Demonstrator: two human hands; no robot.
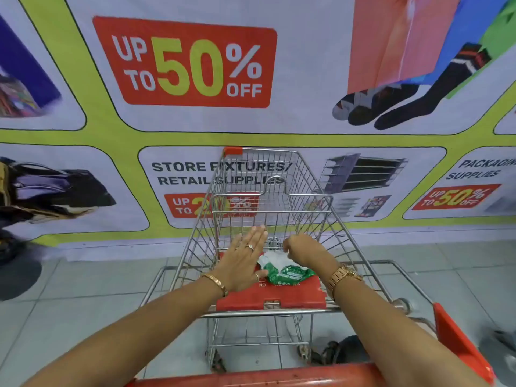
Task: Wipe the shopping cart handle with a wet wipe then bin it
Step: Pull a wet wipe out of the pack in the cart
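A green wet-wipe pack [289, 273] lies on the red child-seat flap [268, 297] of a wire shopping cart [307, 196]. My left hand [243, 258] rests flat beside the pack, fingers straight, thumb touching its left end. My right hand [300, 248] is bent down over the pack's far end, fingers pinched on a white wipe [272, 258] that sticks out of it. The red cart handle [279, 377] runs along the bottom edge, below both forearms.
A printed sale banner [195, 65] covers the wall right behind the cart's front. Grey floor tiles [83, 280] spread to both sides. A dark shape [16, 275] sits on the floor at the far left. My sandalled feet [335, 353] show under the cart.
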